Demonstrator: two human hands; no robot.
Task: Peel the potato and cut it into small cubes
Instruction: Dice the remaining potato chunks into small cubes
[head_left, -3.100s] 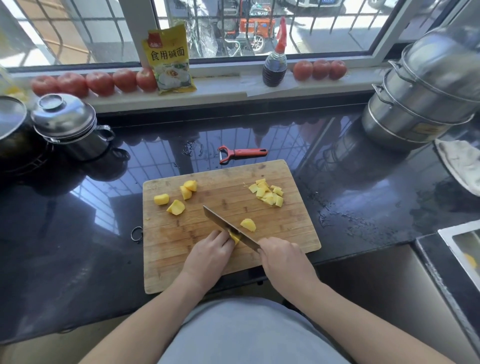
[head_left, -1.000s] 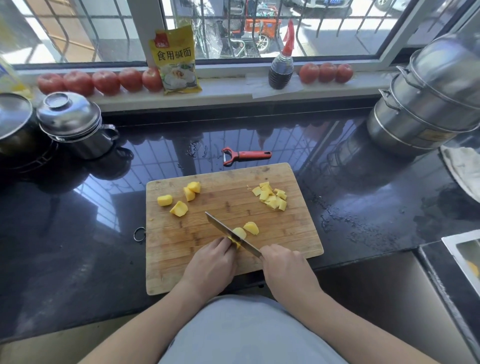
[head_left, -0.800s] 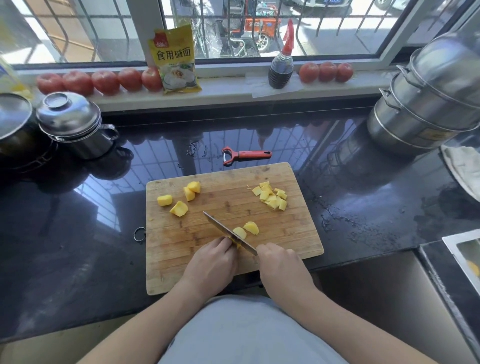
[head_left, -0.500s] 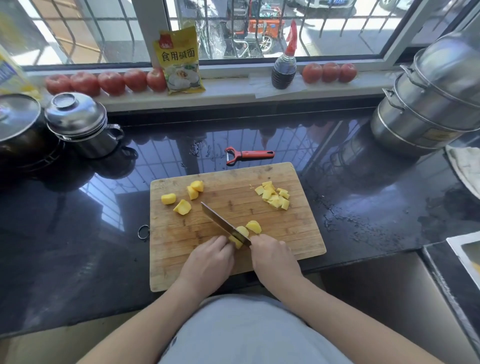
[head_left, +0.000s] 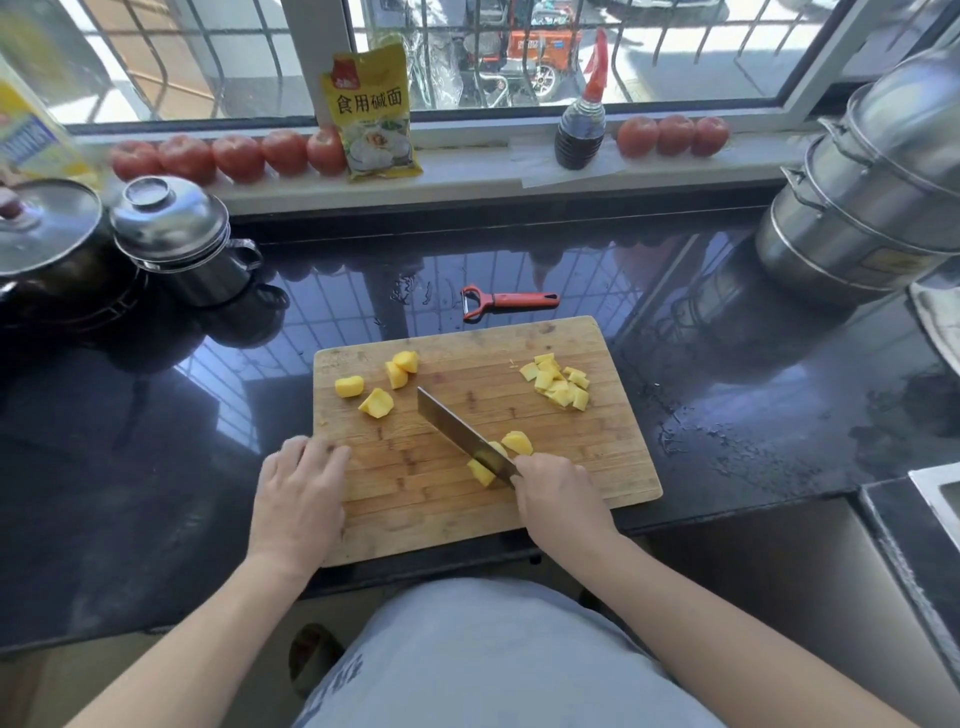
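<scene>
I'm resting my left hand (head_left: 298, 493), moved off the potato (head_left: 480, 472), fingers relaxed on the board (head_left: 597, 467); my right hand (head_left: 558, 499) is still gripping the knife (head_left: 462, 435).

**A:** so where's the cam sitting?

**B:** only one view, head-worn wide-angle, tilted forward and down. Cutting board (head_left: 483, 415) sits close, about dead centre, dark surface (head_left: 156, 467) around it, window (head_left: 519, 52) up at 12 o'clock. Forearms come in from 6 o'clock, edges bend a lot.
</scene>
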